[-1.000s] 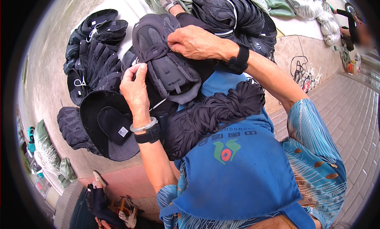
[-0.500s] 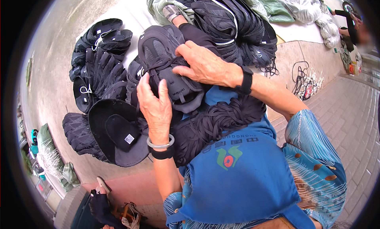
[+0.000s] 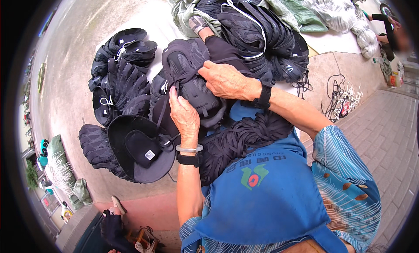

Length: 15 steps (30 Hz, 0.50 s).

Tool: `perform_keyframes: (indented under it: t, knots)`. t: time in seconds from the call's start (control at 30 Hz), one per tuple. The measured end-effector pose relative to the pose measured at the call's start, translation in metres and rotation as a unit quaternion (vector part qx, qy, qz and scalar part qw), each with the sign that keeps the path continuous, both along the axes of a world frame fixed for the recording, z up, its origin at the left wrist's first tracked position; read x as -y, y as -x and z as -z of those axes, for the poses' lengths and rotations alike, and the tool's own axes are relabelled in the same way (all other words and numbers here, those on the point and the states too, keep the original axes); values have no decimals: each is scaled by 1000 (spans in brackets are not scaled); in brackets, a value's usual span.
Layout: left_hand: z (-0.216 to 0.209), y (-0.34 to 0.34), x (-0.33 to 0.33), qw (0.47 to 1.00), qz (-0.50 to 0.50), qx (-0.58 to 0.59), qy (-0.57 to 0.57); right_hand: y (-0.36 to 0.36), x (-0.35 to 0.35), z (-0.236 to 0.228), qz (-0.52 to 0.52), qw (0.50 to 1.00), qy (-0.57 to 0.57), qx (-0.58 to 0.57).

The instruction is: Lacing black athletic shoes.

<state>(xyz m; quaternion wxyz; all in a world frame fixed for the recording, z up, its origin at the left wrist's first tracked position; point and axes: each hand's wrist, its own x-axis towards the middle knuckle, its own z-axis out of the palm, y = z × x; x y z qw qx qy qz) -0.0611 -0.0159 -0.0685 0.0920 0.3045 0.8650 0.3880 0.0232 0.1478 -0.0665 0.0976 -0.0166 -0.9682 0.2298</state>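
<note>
A black shoe upper (image 3: pixel 182 64) with a mesh toe lies across my lap, its toe pointing away from me. Dark flat lace (image 3: pixel 187 74) crosses its front. At the right side of the upper, my right hand (image 3: pixel 229 81) pinches the lace between thumb and fingers. My left hand (image 3: pixel 185 115) is at the upper's left edge, fingertips closed on the lace there; its thumb is partly hidden. Over my blue apron (image 3: pixel 262 196) lies a thick bundle of dark laces (image 3: pixel 244 129).
Nested black shoe uppers (image 3: pixel 94 148) are stacked at the left, with more uppers (image 3: pixel 126 84) behind them. A big bundle of uppers (image 3: pixel 262 30) lies at the far right beside green sacking (image 3: pixel 305 12). Loose black and white laces (image 3: pixel 342 95) are on the ground. Another person (image 3: pixel 386 30) sits far right.
Both hands have closed on the lace; my right hand moved slightly down, and my left fingers drew together at the upper's edge. The view has shifted a little, so the piles appear farther right.
</note>
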Motion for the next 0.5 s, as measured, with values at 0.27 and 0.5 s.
perform_keyframes:
  t: [0.27, 0.5]
  knots:
    - [-12, -1, -1, 999, 23, -20, -25, -4, 21, -31, 82, 994, -36, -63]
    - [-6, -12, 5, 999, 35, -20, -4, -1, 26, -31, 82, 982, -155, -71]
